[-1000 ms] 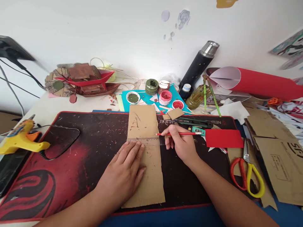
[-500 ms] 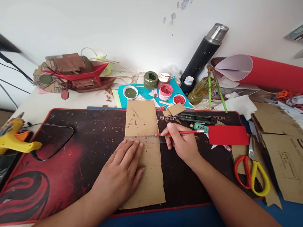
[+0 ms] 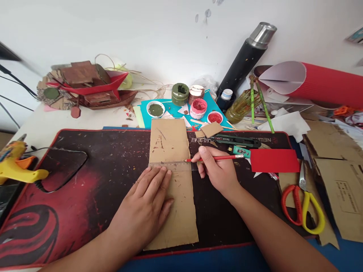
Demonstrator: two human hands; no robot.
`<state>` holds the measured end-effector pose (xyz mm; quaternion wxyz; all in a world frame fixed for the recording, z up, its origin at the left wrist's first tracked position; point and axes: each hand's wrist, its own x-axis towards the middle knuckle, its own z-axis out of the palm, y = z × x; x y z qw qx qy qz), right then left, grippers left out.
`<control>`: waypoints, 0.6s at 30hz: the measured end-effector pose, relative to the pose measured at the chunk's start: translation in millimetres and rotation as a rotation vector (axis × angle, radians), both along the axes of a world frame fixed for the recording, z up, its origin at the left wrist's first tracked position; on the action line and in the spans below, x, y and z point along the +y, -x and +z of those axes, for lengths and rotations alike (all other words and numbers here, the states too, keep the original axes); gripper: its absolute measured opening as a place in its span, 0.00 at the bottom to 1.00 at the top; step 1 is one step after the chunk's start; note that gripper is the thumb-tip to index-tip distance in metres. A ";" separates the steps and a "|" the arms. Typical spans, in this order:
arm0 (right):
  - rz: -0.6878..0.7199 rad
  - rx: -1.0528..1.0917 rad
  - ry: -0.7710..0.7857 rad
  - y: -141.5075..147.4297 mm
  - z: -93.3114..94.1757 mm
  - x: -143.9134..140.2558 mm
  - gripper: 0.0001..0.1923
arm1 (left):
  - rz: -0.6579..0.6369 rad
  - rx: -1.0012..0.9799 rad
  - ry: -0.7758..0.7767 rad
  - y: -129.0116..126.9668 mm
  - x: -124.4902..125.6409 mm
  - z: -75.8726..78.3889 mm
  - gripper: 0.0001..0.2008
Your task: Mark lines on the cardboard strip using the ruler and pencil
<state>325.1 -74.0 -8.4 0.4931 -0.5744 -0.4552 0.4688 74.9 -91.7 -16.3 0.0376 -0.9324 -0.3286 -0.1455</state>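
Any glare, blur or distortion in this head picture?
Head view: soft, fairly even light, with bright glints on the metal cap; head view: wide-angle stretching, apparently, along the red roll; head view: red pencil without obvious motion blur, clear ruler markings unreadable.

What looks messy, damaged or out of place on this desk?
The cardboard strip under the ruler has brown marks on its far part, marring its plain surface. The dark mat is speckled. No spill stands out.

From where I stand, this seems a craft corner: on the table (image 3: 93, 121) there are a glue gun (image 3: 27, 173), paint jars (image 3: 197, 112), scissors (image 3: 303, 184), cut cardboard (image 3: 180, 207) and a model boat (image 3: 87, 90).
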 end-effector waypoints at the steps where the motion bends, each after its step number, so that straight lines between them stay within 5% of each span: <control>1: 0.001 0.002 0.001 0.2 0.4 0.0 0.30 | -0.003 0.003 -0.002 0.2 0.2 0.1 0.25; 18: -0.012 0.010 0.021 1.2 4.9 0.7 0.31 | -0.006 0.006 0.007 0.4 -0.1 0.8 0.26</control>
